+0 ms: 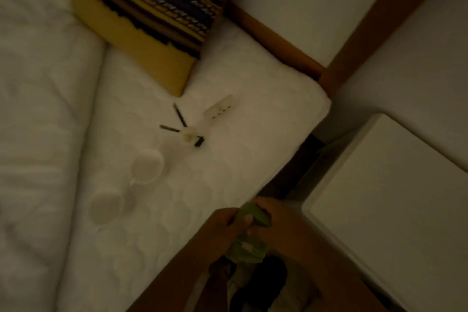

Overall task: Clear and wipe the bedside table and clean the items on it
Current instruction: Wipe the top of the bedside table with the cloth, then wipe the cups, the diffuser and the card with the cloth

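At the far left a rumpled white duvet (38, 109) lies along the bed, and just right of it the bare quilted mattress (253, 134) carries the things taken off the bedside table. Two white mugs rest there, the near mug (106, 206) and the far mug (148, 166) close together. Beyond them lie two thin dark sticks (179, 115), too blurred to identify, beside a small white object (188, 135) and a short dark piece (199, 141). Slightly farther right is a white remote (220, 107). A yellow pillow (141, 33) with dark stripes leans at the far end of the bed, its corner near the sticks. At the near edge of the mattress, the left hand (224, 221) and the right hand (278, 218) meet around a green cloth (254, 215): the fingers of both are curled on it, gripping it between them, with more of the cloth hanging bunched below the hands. To the right, across a dark gap from the bed, stands the bedside table, its white surface (392, 197) well apart from the hands. A wooden bed frame (273, 35) runs along the far side.
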Demonstrator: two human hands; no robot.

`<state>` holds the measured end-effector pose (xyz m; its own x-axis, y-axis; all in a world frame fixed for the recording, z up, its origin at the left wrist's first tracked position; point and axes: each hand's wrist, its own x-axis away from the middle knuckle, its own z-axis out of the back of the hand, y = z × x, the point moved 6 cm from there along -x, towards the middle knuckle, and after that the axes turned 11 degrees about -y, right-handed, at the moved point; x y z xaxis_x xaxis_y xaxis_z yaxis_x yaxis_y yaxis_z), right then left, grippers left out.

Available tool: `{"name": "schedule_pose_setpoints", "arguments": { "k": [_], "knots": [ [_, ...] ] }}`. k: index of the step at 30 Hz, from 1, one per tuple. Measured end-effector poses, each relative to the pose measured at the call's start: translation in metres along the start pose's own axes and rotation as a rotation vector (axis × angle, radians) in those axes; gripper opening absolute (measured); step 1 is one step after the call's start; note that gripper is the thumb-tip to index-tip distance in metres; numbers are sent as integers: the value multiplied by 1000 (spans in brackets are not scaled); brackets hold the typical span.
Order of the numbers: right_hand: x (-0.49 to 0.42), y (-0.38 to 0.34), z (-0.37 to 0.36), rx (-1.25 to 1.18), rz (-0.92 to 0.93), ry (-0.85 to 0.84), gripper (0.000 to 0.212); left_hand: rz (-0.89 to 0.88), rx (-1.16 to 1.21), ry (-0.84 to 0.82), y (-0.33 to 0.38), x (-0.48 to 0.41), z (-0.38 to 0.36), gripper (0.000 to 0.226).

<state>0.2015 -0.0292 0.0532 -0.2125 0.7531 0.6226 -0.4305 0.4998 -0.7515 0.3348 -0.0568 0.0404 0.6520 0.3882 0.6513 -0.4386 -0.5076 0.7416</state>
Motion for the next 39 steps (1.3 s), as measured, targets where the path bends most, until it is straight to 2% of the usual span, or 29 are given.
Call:
{"name": "schedule_pose_setpoints", "arguments": {
  "k": [2, 3, 6, 7, 13, 16, 19, 21, 23, 27, 29, 33, 34, 37, 39],
  "knots": [
    [-8, -23, -5, 75, 51, 38, 40, -28, 45, 30, 2, 19, 16, 43],
    [-12, -35, -9, 48, 59, 1, 43, -49, 90, 40, 4, 32, 26, 43],
    [-26, -70, -36, -211, 65, -263, 40, -96, 219, 6, 8, 67, 52, 39],
    [-29, -80, -43, -259, 80, -295, 37, -102, 237, 8, 10, 75, 60, 36],
    [-68, -122, -103, -250, 98, -227, 15, 19, 311, 326, -25, 117, 121, 53],
    [-91, -136, -129, -264, 83, -156, 17, -69, 455, 443, -51, 135, 138, 43],
    [-111, -146, -158, -263, 75, -171, 12, -149, 551, 594, -75, 149, 152, 33],
    [-119, -146, -174, -297, 59, -173, 9, -80, 444, 759, -89, 155, 163, 28],
    [-124, -144, -187, -349, 38, -145, 8, -7, 222, 897, -96, 163, 178, 26],
    [-133, -134, -199, -408, -10, -21, 15, 88, -304, 846, -99, 166, 205, 45],
    [-137, -126, -198, -468, -47, 21, 19, 115, -459, 824, -102, 164, 216, 50],
    [-141, -113, -186, -499, -53, 57, 17, -44, -546, 964, -97, 161, 234, 23],
    [-142, -110, -184, -495, -52, 51, 16, -69, -555, 957, -97, 158, 237, 35],
    [-143, -106, -178, -481, -71, 3, 20, -40, -569, 750, -107, 135, 237, 82],
    [-146, -103, -171, -447, -78, -24, 22, 19, -589, 690, -112, 121, 238, 102]
  ]
}}
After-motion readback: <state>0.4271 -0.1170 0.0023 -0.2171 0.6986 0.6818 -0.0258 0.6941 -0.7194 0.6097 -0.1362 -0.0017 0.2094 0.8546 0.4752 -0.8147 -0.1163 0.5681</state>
